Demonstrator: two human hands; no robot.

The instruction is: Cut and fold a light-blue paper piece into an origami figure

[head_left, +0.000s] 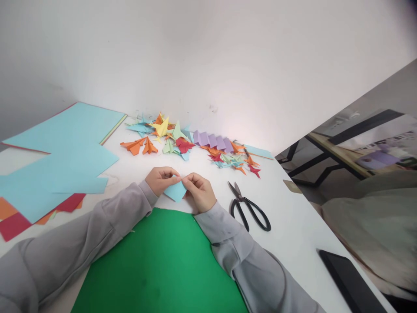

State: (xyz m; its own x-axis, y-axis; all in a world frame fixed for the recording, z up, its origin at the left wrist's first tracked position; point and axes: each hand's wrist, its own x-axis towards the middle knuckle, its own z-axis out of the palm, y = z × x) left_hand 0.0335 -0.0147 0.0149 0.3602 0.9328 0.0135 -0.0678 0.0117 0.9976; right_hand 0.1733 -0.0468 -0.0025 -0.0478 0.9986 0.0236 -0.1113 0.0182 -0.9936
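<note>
A small light blue piece of paper (pixel 176 192) is held just above the white table, beyond the far edge of the green sheet (pixel 159 261). My left hand (pixel 162 180) pinches its upper left edge between thumb and finger. On the other side, my right hand (pixel 200 191) grips the paper near its top corner, also with a closed pinch. The two sets of fingertips almost meet. Part of the paper is hidden behind the fingers. To the right of my right hand lie black-handled scissors (pixel 246 206), blades slightly apart.
Folded paper figures in several colours, such as a yellow one (pixel 161 127), line the wall. Light blue sheets (pixel 65 126) and red and orange pieces cover the left side. A dark phone-like device (pixel 350 278) lies at the right edge, with a seated person (pixel 371 230) beyond.
</note>
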